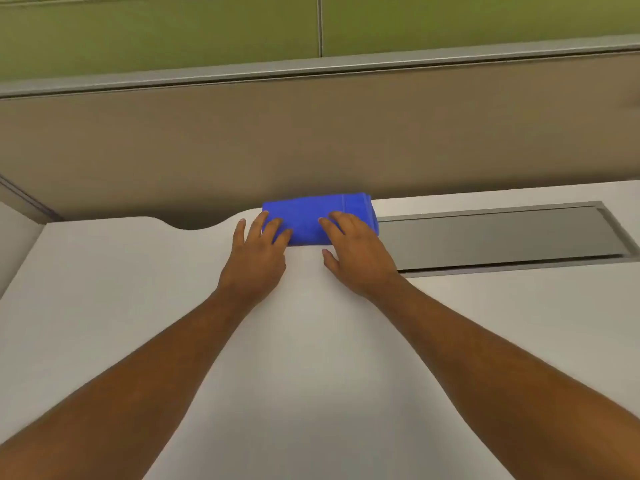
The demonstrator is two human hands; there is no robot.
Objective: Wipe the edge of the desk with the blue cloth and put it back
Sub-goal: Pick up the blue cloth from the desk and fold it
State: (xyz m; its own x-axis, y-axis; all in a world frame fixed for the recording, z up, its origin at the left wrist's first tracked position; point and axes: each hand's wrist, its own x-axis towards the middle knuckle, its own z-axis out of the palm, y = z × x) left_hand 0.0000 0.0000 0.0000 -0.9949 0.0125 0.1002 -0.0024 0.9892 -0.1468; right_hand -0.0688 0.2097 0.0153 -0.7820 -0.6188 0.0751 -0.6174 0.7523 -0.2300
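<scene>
A folded blue cloth (311, 213) lies on the white desk (138, 306) at its far edge, against the partition. My left hand (256, 258) rests flat with its fingertips on the cloth's left part. My right hand (356, 254) lies flat too, fingers spread over the cloth's right part, thumb on the desk. Neither hand curls around the cloth; both press on it from above. The cloth's near edge is partly hidden by my fingers.
A grey metal cable tray lid (502, 237) is set into the desk just right of the cloth. A curved cut-out (197, 221) notches the far edge to the left. A beige partition (311, 140) rises behind the desk, with green panels (156, 29) above.
</scene>
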